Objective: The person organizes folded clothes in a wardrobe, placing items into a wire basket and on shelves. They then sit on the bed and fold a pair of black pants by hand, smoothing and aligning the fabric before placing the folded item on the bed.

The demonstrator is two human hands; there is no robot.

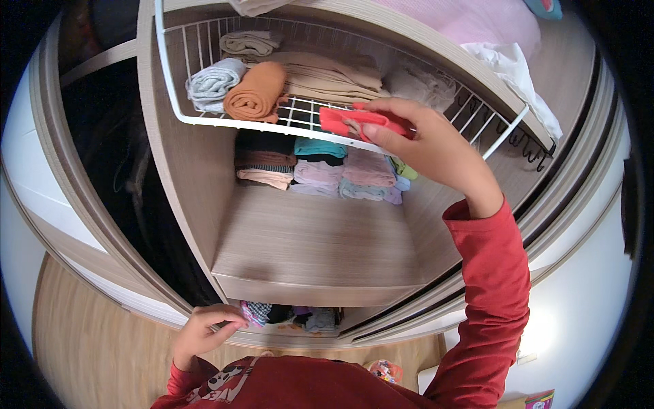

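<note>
My right hand (415, 140) grips a small folded red cloth (340, 121) over the front rim of a white wire basket (272, 128), with thumb on the near side. In the basket, left of the cloth, lie a rolled orange-brown cloth (256, 92) and a rolled light grey cloth (214, 83). Behind them are a beige roll (251, 42) and flat folded beige garments (334, 75). Low at the left, my left hand (208, 330) holds nothing, its fingers stretched out and thumb a little apart, beside the wardrobe's lower front edge.
Folded clothes (317, 174) are stacked at the back of the wooden shelf (313, 235) beneath the basket. More clothes (320, 319) fill the compartment below. White fabric (507, 65) hangs over the upper shelf near black hooks (528, 146). A dark open compartment (129, 177) is at the left.
</note>
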